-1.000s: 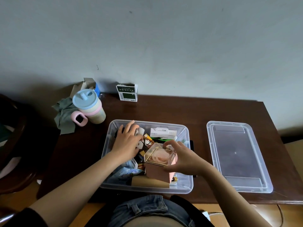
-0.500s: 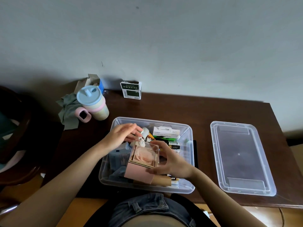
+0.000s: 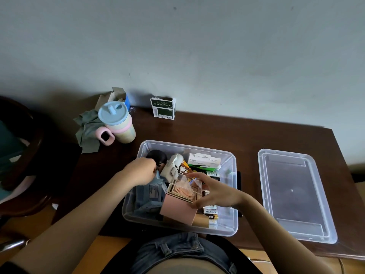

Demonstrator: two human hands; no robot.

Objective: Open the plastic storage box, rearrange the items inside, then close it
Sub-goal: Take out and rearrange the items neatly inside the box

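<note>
Clear plastic forms the open rectangular storage box [image 3: 231, 196], which stands on the dark brown wooden desk [image 3: 207, 131] at its near edge, directly in front of the person. Compared with half a second ago, the pink square gift box with a transparent lid [image 3: 182, 202] has been tipped further, its lid now facing up and away, and the left hand [image 3: 141, 173] has been moved from above the box's middle down into its far left part. That hand is seen with fingers curled downward among the contents, next to a blue-grey soft pouch [image 3: 152, 192]; whether anything is gripped cannot be told. The pink gift box is held by the right hand [image 3: 214, 192], with the thumb under its near right edge and the fingers spread over the top of the lid.

Inside the storage box a white and green carton [image 3: 203, 161] is seen at the far side, a white plastic gadget [image 3: 173, 165] and a dark round object [image 3: 157, 156] at the far left, and several batteries [image 3: 211, 214] along the near right.

To the right of the box, apart from it, its clear plastic lid [image 3: 296, 194] lies flat on the desk. Farther back stand a beige cup with a pale blue lid [image 3: 117, 123], a crumpled grey-green cloth [image 3: 87, 131] and a small green and white packet [image 3: 163, 107].
</note>
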